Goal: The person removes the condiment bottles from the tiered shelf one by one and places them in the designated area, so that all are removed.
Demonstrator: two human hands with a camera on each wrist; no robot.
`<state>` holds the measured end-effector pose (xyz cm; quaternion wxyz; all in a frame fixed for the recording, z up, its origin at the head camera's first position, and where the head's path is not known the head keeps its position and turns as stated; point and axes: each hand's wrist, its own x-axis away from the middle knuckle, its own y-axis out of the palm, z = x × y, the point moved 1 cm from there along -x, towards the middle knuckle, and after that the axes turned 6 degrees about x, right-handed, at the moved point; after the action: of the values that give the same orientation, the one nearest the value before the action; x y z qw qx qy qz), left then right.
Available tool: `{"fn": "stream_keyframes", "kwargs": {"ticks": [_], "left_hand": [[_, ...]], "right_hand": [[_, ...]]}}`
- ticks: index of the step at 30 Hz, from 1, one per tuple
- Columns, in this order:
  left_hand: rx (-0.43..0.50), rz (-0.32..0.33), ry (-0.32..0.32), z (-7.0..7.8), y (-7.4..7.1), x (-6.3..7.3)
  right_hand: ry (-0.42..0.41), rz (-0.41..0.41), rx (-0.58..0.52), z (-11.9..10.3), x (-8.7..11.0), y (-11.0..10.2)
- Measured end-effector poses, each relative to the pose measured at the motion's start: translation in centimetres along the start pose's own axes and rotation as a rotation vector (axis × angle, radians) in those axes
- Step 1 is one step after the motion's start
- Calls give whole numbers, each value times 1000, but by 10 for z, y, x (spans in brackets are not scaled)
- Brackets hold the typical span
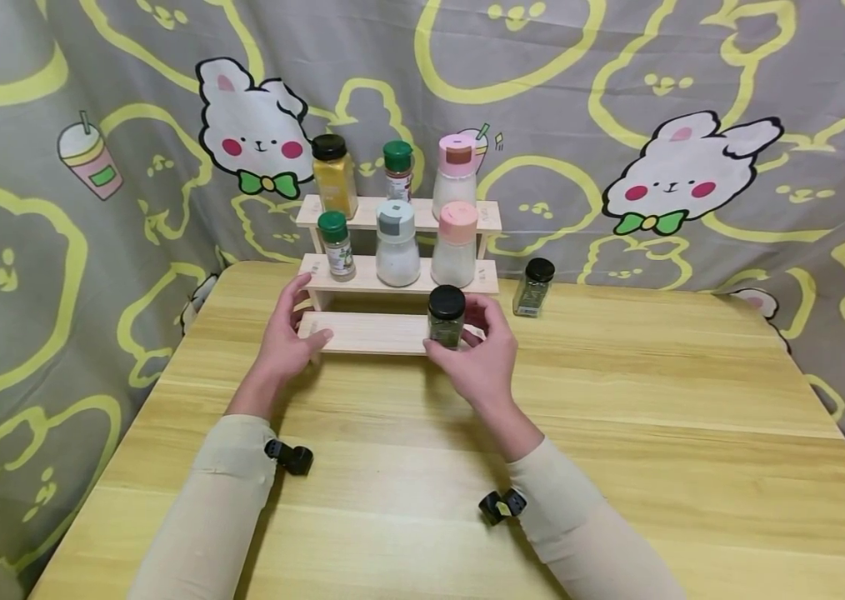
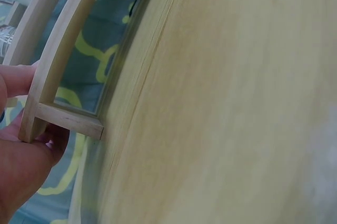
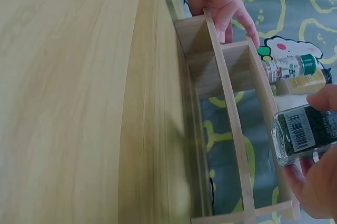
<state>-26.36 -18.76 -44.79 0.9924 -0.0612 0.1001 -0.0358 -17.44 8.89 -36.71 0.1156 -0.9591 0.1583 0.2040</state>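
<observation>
A three-tier wooden spice rack stands on the table. My left hand grips the left end of its lowest shelf; in the left wrist view the thumb and fingers wrap the board's end. My right hand holds a square glass jar of dark green herbs, black-lidded, over the right end of that shelf. Its barcode label faces the right wrist camera. On the middle shelf stand a green-capped spice jar, a grey-topped shaker and a peach-topped shaker.
A yellow spice bottle, a green-capped jar and a pink-topped shaker fill the top shelf. Another black-lidded herb jar stands on the table right of the rack. A patterned curtain hangs close behind.
</observation>
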Motion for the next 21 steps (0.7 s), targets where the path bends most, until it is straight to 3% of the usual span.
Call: {"fn": "stream_keyframes", "kwargs": {"ticks": [4, 10, 17, 21], "left_hand": [[17, -2, -2, 3, 1, 0], [22, -20, -12, 27, 6, 7], [12, -1, 4, 1, 1, -1], [-4, 5, 0, 0, 1, 0]], "right_hand": [[18, 2, 6, 3, 1, -6], [49, 24, 22, 5, 1, -16], [84, 38, 43, 6, -1, -30], [105, 50, 57, 6, -2, -38]]}}
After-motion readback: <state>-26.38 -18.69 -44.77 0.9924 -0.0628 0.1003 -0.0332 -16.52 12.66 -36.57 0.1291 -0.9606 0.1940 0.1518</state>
